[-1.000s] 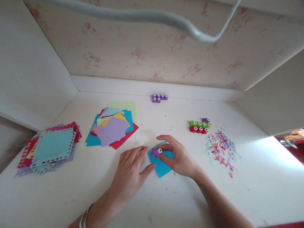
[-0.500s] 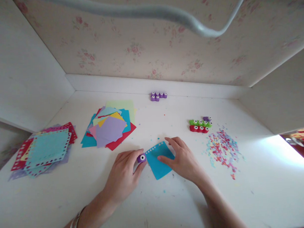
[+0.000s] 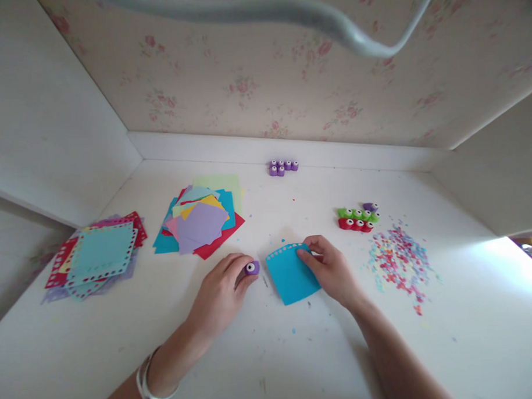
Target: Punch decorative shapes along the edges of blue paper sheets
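Nearest: silver bangles (image 3: 150, 387) on the left wrist, both forearms coming in over the white bench (image 3: 271, 350).

Left hand (image 3: 219, 294): fingers curled round a small purple punch (image 3: 251, 268), white button facing up, resting on the bench just left of the paper. Closed grip on it.

Right hand (image 3: 332, 270): fingertips pinching the right edge, near the top corner, of a blue paper square (image 3: 292, 274). The square lies mid-bench between the two hands, with a row of small holes along its far edge.

Handling, my read:
- Paper: very light, thin and floppy, creases easily. The holed edge is the weak one and likely to tear. Hold it by a plain edge or corner, or pin it flat with the fingertips.
- Punch: small, hard plastic, rigid, light, probably a bit slick. Grip the body sides and keep the button free.

Right of the hands: a scatter of coloured scraps (image 3: 399, 262). Behind it, a cluster of red and green punches (image 3: 357, 218).

Left: a fanned stack of plain coloured paper (image 3: 201, 222). Further left, a pile of punched sheets (image 3: 96, 255).

Back edge: a group of purple punches (image 3: 282, 167) against the floral wall (image 3: 245, 89). A grey cable (image 3: 285, 12) crosses the top of the view.
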{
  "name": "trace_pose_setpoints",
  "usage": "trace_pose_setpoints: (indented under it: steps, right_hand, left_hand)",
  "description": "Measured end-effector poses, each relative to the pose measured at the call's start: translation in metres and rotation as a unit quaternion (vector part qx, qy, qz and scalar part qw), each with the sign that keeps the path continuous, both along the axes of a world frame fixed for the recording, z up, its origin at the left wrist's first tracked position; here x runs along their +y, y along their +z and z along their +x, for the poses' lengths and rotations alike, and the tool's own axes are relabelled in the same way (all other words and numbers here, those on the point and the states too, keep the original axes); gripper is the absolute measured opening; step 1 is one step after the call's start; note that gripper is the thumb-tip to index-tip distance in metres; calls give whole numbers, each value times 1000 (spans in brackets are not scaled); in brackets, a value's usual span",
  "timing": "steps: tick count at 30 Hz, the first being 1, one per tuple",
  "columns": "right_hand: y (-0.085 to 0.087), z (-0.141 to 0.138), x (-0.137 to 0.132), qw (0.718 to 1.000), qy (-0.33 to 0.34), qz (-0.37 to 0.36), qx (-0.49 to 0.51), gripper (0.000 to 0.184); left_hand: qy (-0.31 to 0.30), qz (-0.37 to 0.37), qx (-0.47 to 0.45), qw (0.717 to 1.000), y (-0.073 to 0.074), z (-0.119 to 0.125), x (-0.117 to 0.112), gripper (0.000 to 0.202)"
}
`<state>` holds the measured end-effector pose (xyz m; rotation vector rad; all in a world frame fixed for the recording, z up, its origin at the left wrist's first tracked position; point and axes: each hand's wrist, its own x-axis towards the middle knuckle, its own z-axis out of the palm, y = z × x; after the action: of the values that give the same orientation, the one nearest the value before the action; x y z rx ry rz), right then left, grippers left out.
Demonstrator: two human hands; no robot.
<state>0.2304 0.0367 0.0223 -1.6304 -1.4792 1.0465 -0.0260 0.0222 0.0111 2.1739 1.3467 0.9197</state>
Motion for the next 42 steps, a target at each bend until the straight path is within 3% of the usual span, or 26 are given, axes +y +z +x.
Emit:
trace_pose_setpoints:
  steps: [4,8,31,42]
  right_hand:
    - [4,-4,0,992,-46,-26,115,35]
    - [4,-9,0,986,-79,-28,143,39]
    - [-3,-16,-5,990,-46,-29,132,36]
    - [-6,-17,-9,996,-33,10,79,33]
  left_hand:
    - [18,-25,-58,998,-1,-1,2,19]
    - [31,-35,-73,996,-3,-1,2,21]
    - [18,-34,-66,997,-3,1,0,17]
    - [6,-13,-31,999,-1,2,0,15]
